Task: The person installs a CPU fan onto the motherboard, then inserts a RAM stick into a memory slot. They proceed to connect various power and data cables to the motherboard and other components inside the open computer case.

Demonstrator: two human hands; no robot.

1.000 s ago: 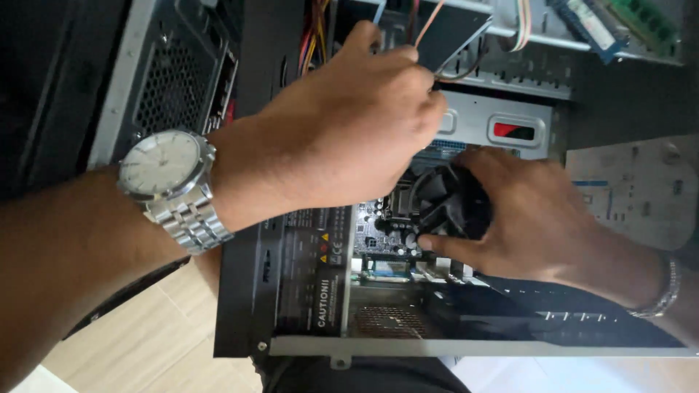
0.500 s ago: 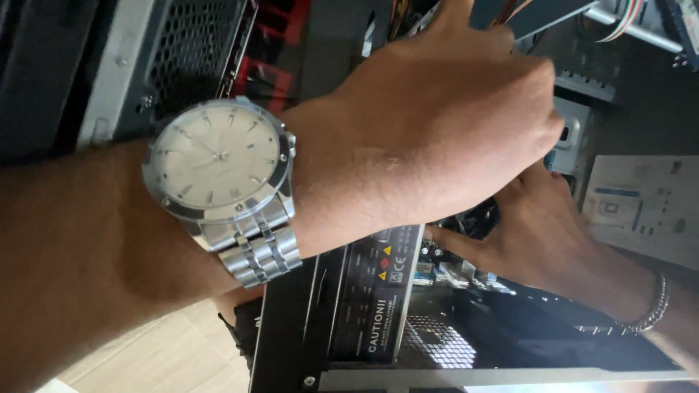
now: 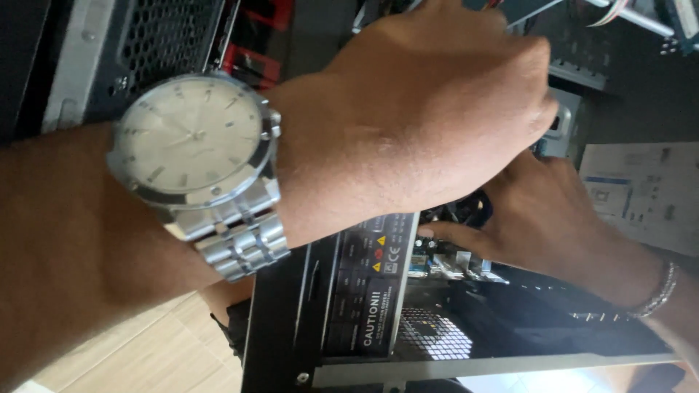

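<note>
My left hand (image 3: 422,116), with a silver wristwatch (image 3: 193,142), fills the view close to the camera and reaches into an open computer case (image 3: 495,364). Its fingers are hidden behind the hand, so what they touch cannot be seen. My right hand (image 3: 546,218), with a thin bracelet (image 3: 659,291) on the wrist, lies lower right over the dark cooler fan (image 3: 466,209) on the motherboard. Its thumb runs along the fan's near side. Most of the fan is covered by both hands.
A black power supply (image 3: 364,291) with yellow warning marks sits at the case's near end. A perforated metal panel (image 3: 167,36) is at top left. A printed sheet (image 3: 641,193) lies at right. Pale wooden floor (image 3: 145,356) shows at bottom left.
The view has closed in, so my left arm and watch now fill the frame. My left hand has slid right over my right hand. My right hand stays on the fan.
</note>
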